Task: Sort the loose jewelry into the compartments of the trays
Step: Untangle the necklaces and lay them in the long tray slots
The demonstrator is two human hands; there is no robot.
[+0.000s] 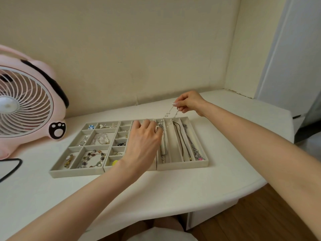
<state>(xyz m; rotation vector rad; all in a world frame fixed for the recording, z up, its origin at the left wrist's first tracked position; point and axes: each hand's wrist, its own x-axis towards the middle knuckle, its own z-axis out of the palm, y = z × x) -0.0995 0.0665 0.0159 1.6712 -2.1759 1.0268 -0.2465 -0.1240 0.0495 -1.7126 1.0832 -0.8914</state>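
Note:
Three beige trays lie side by side on a white table. My right hand (188, 103) is raised above the back of the right tray (206, 159) and pinches a pearl-and-chain necklace (169, 117). The necklace hangs down towards the tray's left slots. My left hand (145, 141) hovers over the middle tray (106, 168), fingertips holding the necklace's lower end near the right tray's leftmost slot. The right tray's long slots hold a silver chain, a brown cord necklace (180, 141) and a beaded chain. Bracelets and small pieces fill the left tray (55, 171).
A pink fan (26, 105) with a paw print stands at the left, close to the left tray. A dark-rimmed object (10, 166) pokes in at the left edge. The table's curved front edge (225, 193) runs near me, with wooden floor at the right.

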